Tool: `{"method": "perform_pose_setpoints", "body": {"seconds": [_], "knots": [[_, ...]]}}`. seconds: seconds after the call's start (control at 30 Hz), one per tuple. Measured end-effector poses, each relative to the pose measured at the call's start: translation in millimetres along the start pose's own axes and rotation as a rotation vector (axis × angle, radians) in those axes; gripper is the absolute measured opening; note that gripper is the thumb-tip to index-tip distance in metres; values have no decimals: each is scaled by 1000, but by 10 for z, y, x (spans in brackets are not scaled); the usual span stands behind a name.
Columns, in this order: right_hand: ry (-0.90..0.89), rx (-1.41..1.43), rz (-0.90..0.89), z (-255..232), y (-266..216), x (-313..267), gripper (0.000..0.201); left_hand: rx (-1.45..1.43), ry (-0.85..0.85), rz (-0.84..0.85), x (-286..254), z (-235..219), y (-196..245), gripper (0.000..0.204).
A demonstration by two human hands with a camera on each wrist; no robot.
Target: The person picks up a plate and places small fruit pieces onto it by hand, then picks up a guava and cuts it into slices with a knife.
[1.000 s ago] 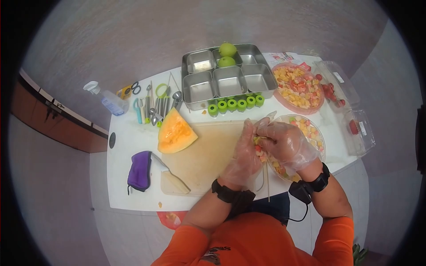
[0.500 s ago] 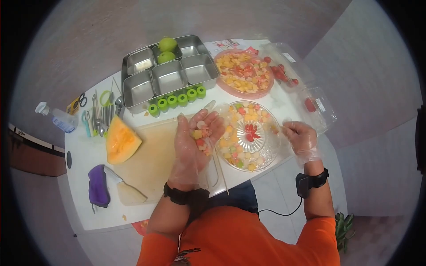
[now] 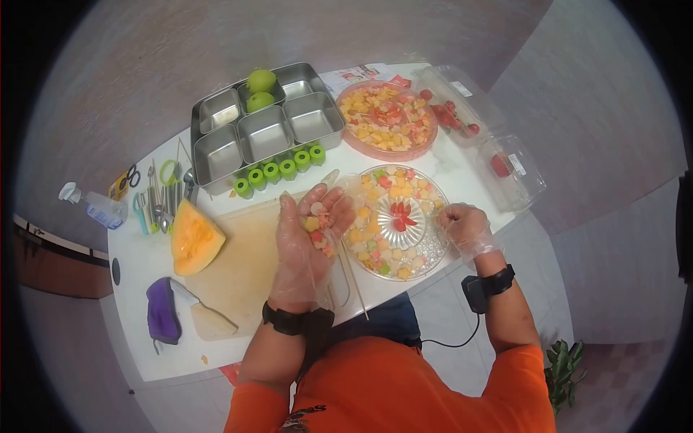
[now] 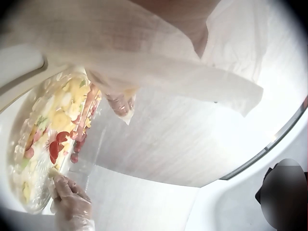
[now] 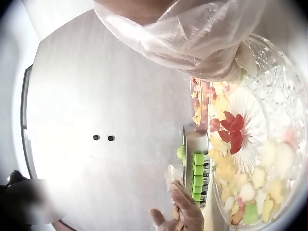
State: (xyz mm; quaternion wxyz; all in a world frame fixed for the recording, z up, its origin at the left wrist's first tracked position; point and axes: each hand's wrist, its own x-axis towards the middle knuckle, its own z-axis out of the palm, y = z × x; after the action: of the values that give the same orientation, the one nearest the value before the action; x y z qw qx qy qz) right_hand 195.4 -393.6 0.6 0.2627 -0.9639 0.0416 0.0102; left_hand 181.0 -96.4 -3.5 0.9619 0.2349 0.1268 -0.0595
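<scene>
My left hand (image 3: 303,231), in a clear plastic glove, is turned palm up and carries several small cut fruit pieces (image 3: 317,225) in pink, yellow and red. To its right lies a round clear glass platter (image 3: 433,249) bearing a ring of shaped fruit pieces (image 5: 226,166). Red petal-like slices (image 3: 401,215) sit at the platter's centre. At the platter's right rim is my gloved right hand (image 3: 465,229), bent over the edge. Its fingertips pinch a small pale fruit piece (image 4: 53,171) close over the glass.
A cutting board (image 3: 249,249) carries a melon wedge (image 3: 196,242) and a knife (image 3: 215,317). Behind stand a steel tray (image 3: 267,133) with green fruits, green-topped cutters (image 3: 288,169), a pink fruit platter (image 3: 390,149) and clear boxes (image 3: 527,189). A spray bottle (image 3: 106,209) stands left.
My hands have parted: the left turned palm up with the fruit pieces, the right moved to the platter's right rim. Since half a second ago the right hand has come slightly inward.
</scene>
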Motion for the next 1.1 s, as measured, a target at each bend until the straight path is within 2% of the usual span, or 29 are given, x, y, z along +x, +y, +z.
{"method": "perform_pose_setpoints", "body": {"seconds": [0.13,0.27,0.33,0.37,0.43,0.47,0.57,0.63,0.67,0.73,0.87,0.93,1.0,1.03,1.1], "knots": [[54,-98,-62,53,46,81,16,-5,4,-8,0,-14,0,63],[70,-62,-77,73,118,57,14,-13,3,-4,-9,-4,8,63],[198,69,-104,22,98,14,10,-17,-4,-15,-9,0,16,63],[190,76,-109,-18,111,-9,10,-13,5,-7,5,-4,-4,63],[348,214,-215,-47,48,-32,7,-56,-25,-25,35,-44,-26,62],[322,248,-233,-46,-59,-57,7,-38,1,7,29,-49,-10,62],[275,270,-271,-183,-492,-202,8,-63,-9,-30,43,-43,-13,65],[251,202,-488,-184,-779,-293,9,-80,-54,-42,61,-61,-16,64],[247,218,-497,-170,-875,-325,9,-70,-47,-28,68,-69,-5,64],[129,189,-624,-132,-1007,-384,9,-94,-73,-33,79,-88,24,62],[51,221,-699,-17,-1101,-569,8,-5,-74,11,32,-175,125,59],[27,279,-715,87,-1077,-684,9,81,4,104,-23,-136,185,57],[-139,332,-713,204,-1024,-872,12,157,36,168,-136,-138,271,54],[-152,340,-719,274,-977,-953,12,237,57,224,-186,-159,323,51],[-326,332,-813,444,-879,-1104,14,266,117,243,-228,-245,440,48]]}}
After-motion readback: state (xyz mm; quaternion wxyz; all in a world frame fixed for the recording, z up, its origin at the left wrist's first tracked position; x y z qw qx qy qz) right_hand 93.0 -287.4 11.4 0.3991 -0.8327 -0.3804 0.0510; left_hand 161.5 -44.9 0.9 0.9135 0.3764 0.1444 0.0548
